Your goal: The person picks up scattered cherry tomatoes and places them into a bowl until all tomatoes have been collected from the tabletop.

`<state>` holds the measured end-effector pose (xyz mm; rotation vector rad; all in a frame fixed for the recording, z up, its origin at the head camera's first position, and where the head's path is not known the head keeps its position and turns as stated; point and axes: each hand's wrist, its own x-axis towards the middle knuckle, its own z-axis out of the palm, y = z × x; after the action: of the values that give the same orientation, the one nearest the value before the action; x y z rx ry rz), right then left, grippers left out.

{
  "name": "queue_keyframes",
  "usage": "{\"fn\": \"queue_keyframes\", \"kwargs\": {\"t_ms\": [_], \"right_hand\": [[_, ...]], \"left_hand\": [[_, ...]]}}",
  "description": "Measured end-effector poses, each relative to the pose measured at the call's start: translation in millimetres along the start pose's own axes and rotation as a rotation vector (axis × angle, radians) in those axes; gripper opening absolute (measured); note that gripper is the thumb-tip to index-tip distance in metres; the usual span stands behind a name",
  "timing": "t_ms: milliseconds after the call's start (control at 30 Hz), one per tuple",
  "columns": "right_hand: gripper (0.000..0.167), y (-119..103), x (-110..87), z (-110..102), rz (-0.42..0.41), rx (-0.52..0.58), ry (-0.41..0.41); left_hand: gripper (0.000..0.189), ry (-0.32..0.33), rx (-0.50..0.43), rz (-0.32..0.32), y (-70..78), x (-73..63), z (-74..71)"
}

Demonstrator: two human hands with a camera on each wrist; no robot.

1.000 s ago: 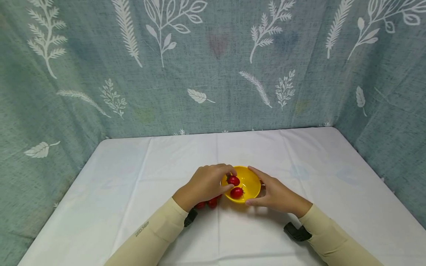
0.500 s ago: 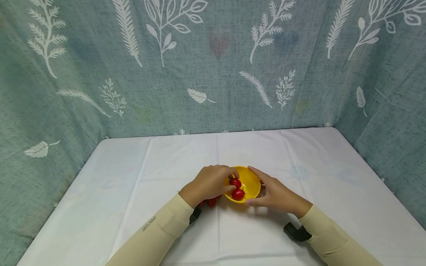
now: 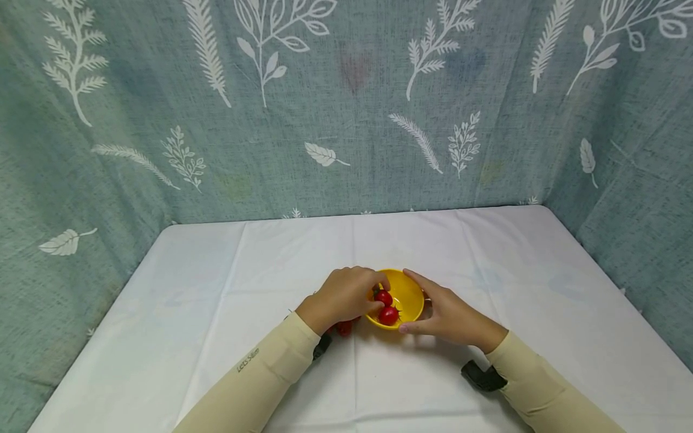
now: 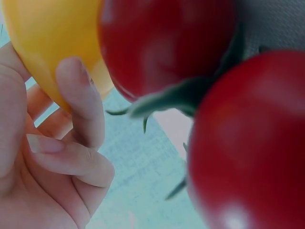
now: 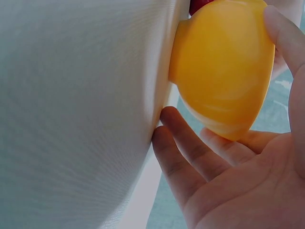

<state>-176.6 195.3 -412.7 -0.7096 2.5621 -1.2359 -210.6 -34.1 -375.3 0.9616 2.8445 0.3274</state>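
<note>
A yellow bowl [image 3: 408,296] stands on the white cloth in the middle of the table. My right hand [image 3: 450,316] holds its right side, thumb on the near rim and index finger at the far rim. The left hand [image 3: 343,294] reaches over the left rim and pinches a small red tomato [image 3: 384,297] low inside. Another red tomato [image 3: 388,316] with a green stalk lies in the bowl, touching or very close to the pinched one. In the left wrist view, large tomatoes [image 4: 252,143] in front partly hide the bowl; the pinched tomato is out of sight there.
More red tomatoes [image 3: 344,328] lie on the white tablecloth [image 3: 292,252] left of the bowl, partly under the left wrist. A green leaf-patterned curtain [image 3: 346,90] encloses the back and sides. Dark cameras [image 3: 483,377] sit on the wrists.
The left hand has shifted slightly right, bringing the pinched tomato further into the bowl, close to the other one. The right hand and bowl have stayed in place.
</note>
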Motion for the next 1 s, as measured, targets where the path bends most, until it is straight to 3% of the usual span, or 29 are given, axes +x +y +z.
{"fn": "queue_keyframes", "kwargs": {"t_ms": [233, 467, 733, 833, 1000], "right_hand": [[0.105, 1.1, 0.4, -0.1, -0.001, -0.004, -0.001], [0.104, 1.2, 0.1, 0.9, 0.007, -0.007, 0.001], [0.105, -0.7, 0.7, 0.6, 0.009, -0.021, 0.014], [0.104, -1.0, 1.4, 1.2, 0.014, -0.013, 0.014], [0.105, -1.1, 1.4, 1.9, 0.017, -0.004, 0.013]], "left_hand": [[0.033, -0.004, 0.018, -0.017, 1.2, 0.8, 0.3], [0.033, 0.018, 0.002, 0.017, -3.3, -3.9, -1.0], [0.031, 0.180, -0.064, 0.061, -18.4, -24.8, -14.8], [0.030, 0.222, -0.081, 0.042, -26.7, -33.1, -20.3], [0.027, 0.236, -0.107, -0.048, -41.7, -44.1, -30.5]]}}
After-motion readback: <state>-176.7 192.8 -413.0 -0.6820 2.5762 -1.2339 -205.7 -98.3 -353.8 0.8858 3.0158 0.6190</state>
